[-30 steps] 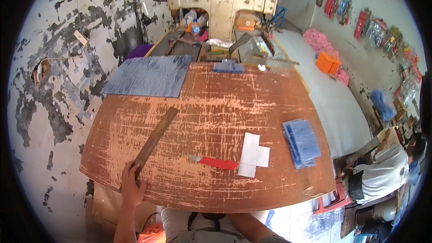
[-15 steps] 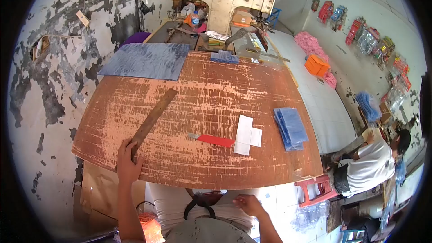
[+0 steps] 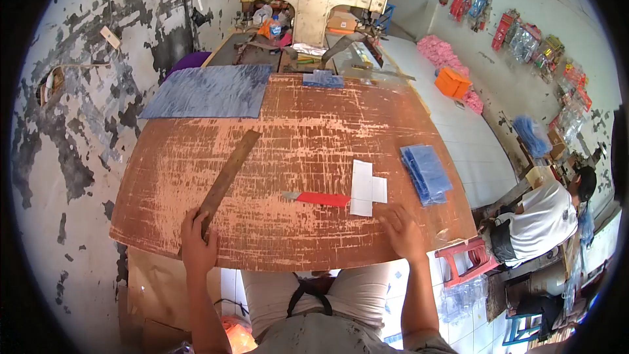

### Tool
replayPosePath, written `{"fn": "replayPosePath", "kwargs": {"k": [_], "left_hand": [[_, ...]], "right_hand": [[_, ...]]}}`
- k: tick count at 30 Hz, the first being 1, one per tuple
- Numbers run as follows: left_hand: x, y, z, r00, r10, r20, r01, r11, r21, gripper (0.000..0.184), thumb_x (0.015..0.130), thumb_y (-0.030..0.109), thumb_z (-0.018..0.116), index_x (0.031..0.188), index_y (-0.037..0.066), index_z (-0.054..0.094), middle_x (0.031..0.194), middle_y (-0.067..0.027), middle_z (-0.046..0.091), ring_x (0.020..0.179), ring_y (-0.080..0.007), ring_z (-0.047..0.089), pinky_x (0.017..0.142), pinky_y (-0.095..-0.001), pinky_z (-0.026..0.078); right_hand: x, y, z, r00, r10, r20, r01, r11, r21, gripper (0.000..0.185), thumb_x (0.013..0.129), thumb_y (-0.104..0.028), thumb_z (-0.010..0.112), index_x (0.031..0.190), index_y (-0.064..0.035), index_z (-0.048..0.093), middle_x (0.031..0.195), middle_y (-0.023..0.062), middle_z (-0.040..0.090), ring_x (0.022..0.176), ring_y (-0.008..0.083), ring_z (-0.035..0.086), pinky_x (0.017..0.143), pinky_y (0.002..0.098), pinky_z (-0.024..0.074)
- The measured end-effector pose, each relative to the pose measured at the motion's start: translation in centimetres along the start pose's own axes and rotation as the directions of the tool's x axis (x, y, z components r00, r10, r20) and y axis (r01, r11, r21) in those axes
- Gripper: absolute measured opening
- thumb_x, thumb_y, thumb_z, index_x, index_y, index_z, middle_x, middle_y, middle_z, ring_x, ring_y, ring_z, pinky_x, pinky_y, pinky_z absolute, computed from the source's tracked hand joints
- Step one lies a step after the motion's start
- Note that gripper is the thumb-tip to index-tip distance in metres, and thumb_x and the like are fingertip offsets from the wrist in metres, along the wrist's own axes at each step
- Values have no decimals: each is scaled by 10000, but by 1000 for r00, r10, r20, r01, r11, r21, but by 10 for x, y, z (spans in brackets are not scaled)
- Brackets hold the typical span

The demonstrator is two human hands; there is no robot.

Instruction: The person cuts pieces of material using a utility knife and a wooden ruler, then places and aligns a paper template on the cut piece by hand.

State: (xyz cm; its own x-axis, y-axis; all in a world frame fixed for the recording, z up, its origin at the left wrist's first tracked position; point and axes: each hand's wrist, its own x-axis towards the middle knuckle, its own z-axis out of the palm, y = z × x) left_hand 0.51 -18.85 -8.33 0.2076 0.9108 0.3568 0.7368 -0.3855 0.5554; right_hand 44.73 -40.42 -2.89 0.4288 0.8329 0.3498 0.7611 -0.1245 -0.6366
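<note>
My left hand [image 3: 198, 241] grips the lower end of a long, flat, dark wooden strip [image 3: 229, 167], which lies slanted on the worn brown tabletop [image 3: 288, 236]. Thumb and fingers sit on either side of it. My right hand [image 3: 402, 233] hovers at the board's front right, fingers loosely bent and apart, just below two overlapping white card pieces [image 3: 362, 187]. Nothing shows in it. Left of the cards lies a red-handled cutter knife [image 3: 321, 199], its blade pointing left and the handle's end against the larger card. A stack of folded blue plastic sheets [image 3: 426, 176] lies further right.
A large blue-grey sheet [image 3: 209, 92] covers the table's far left corner. Small blue pieces [image 3: 323, 78] lie at the far edge, before a cream-coloured machine [image 3: 310, 10]. At right, a person in a white shirt [image 3: 540, 223] sits near a red stool [image 3: 467, 261].
My right hand has risen from near my lap to the tabletop beside the white cards. My left hand stays on the wooden strip. The whole view has shifted slightly.
</note>
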Motion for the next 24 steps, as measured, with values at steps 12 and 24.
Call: {"fn": "replayPosePath", "kwargs": {"k": [12, 24], "left_hand": [[-12, 22, 10, 974, 133, -184, -125, 991, 55, 165, 990, 129, 674, 1115, 22, 680, 1357, -160, 648, 1263, -360, 576, 1099, -488, 442], [33, 108, 25, 964, 261, 46, -229, 909, -347, 114, 956, 77, 718, 1055, 21, 715, 1131, -139, 744, 1089, -322, 693, 985, -417, 514]], "right_hand": [[49, -39, 107, 930, -231, 284, 267, 959, -93, 490, 950, -239, 769, 1393, -66, 649, 1380, 185, 607, 1260, 391, 584, 1081, 480, 481], [104, 134, -51, 929, 102, -356, -250, 882, -398, 860, 815, -529, 875, 1501, -113, 566, 1494, 298, 515, 1427, 496, 455, 1190, 597, 341]]}}
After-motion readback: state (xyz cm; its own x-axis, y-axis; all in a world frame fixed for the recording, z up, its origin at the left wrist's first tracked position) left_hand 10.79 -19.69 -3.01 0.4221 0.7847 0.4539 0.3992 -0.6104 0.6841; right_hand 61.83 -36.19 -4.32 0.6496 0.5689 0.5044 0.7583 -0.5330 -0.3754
